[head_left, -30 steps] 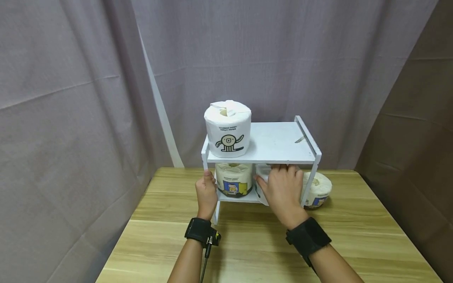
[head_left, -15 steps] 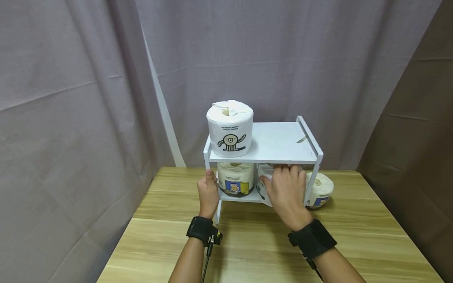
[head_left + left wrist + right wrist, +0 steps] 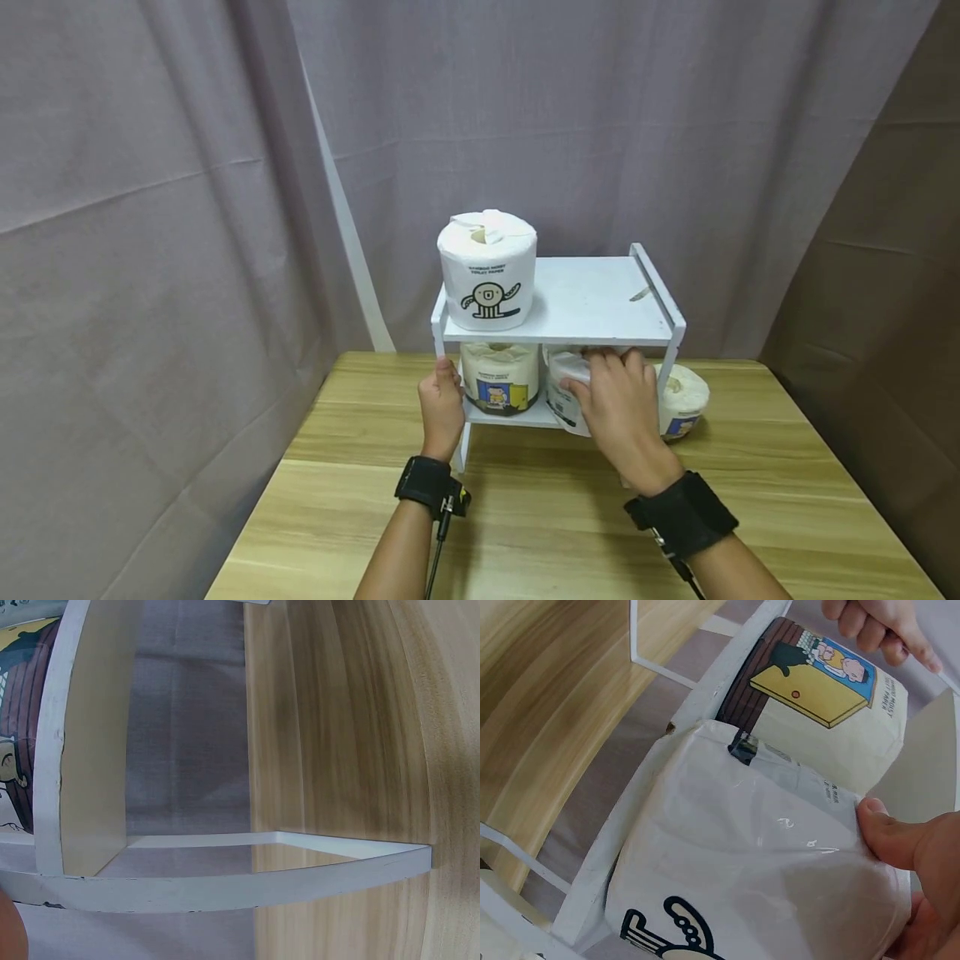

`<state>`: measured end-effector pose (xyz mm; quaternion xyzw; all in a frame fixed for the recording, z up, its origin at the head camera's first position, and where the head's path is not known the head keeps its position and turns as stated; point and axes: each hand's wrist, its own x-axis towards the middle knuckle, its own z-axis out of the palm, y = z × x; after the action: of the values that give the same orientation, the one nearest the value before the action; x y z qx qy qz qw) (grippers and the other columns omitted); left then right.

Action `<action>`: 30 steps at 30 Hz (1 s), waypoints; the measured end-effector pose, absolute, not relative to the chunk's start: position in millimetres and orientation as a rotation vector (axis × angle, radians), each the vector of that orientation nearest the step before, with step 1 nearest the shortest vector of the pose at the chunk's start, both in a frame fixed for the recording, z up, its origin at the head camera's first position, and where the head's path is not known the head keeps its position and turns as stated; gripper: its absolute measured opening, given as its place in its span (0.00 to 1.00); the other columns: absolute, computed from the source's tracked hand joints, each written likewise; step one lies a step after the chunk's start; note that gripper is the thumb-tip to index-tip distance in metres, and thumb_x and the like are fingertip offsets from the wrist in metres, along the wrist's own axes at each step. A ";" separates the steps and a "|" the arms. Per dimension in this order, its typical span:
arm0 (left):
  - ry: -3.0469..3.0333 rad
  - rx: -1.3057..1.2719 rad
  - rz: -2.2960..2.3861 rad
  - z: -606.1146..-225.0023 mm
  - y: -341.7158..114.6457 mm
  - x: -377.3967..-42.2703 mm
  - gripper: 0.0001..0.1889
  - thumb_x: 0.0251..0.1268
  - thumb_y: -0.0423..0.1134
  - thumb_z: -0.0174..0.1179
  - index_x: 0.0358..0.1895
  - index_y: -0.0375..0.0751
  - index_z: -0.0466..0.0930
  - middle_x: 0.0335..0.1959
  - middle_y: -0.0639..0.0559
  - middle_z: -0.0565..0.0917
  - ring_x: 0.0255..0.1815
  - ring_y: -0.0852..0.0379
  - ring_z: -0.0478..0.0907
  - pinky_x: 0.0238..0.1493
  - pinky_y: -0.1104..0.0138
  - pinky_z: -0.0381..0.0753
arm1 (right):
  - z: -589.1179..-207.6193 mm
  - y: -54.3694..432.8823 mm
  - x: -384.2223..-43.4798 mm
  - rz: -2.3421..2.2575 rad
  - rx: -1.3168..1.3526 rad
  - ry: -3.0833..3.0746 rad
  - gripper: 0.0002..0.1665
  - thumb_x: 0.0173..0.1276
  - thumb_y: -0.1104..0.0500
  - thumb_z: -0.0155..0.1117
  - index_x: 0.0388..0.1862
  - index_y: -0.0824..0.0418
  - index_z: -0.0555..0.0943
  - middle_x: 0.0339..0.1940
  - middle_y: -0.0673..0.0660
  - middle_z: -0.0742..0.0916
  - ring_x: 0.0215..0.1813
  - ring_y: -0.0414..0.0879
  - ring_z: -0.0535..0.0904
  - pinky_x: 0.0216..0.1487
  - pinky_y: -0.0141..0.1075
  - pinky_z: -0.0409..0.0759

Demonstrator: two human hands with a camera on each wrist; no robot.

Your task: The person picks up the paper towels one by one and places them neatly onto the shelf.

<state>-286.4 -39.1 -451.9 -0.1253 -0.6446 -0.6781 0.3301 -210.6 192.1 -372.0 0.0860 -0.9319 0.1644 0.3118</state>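
Note:
My left hand (image 3: 441, 408) grips the front left upright of a white two-tier rack (image 3: 585, 292), thumb pointing up. At the right of the lower shelf, my right hand (image 3: 621, 408) holds a white wrapped toilet roll (image 3: 567, 393), with the thumb on its near side and the fingers over its top, under the upper board. In the right wrist view this toilet roll fills the middle, its black cartoon print low down. Beside it on the lower shelf stands a cream toilet roll (image 3: 817, 690) with a yellow door print. Another white toilet roll (image 3: 487, 271) stands at the upper shelf's left end.
A further cream toilet roll (image 3: 684, 402) sits on the wooden table (image 3: 525, 525), just right of the rack. Grey curtains (image 3: 570, 125) hang behind and at the sides. In the left wrist view, the rack's side frame (image 3: 225, 892) runs across the lower part.
My right hand and wrist have shifted right, and more of the held toilet roll's printed face shows left of the thumb. My left hand keeps its grip on the upright.

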 end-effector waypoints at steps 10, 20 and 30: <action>-1.697 -0.312 -1.768 -448.5 -39.6 -286.7 0.40 0.81 0.68 0.42 0.17 0.35 0.64 0.13 0.63 0.64 0.14 0.66 0.61 0.18 0.72 0.58 | -361.9 204.0 -207.3 0.504 0.292 -2.525 0.24 0.69 0.55 0.76 0.56 0.68 0.84 0.55 0.69 0.87 0.55 0.71 0.72 0.55 0.62 0.69; -1.698 -0.305 -1.782 -450.7 -40.3 -284.7 0.42 0.78 0.72 0.41 0.17 0.36 0.65 0.12 0.63 0.64 0.14 0.67 0.61 0.18 0.72 0.58 | -352.4 214.9 -208.9 0.438 0.462 -2.565 0.23 0.70 0.57 0.74 0.58 0.69 0.83 0.54 0.68 0.88 0.55 0.64 0.82 0.55 0.58 0.69; -1.673 -0.322 -1.809 -449.2 -39.6 -285.7 0.42 0.77 0.72 0.42 0.17 0.35 0.64 0.12 0.64 0.64 0.14 0.67 0.60 0.18 0.73 0.57 | -345.2 219.4 -210.3 0.313 0.511 -2.591 0.18 0.71 0.60 0.72 0.55 0.69 0.84 0.46 0.68 0.90 0.49 0.65 0.85 0.52 0.59 0.75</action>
<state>-285.7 -39.6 -449.2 -0.1228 -0.6372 -0.6890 0.3227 -210.3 219.4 -345.2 0.1867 -0.9461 0.1144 0.2385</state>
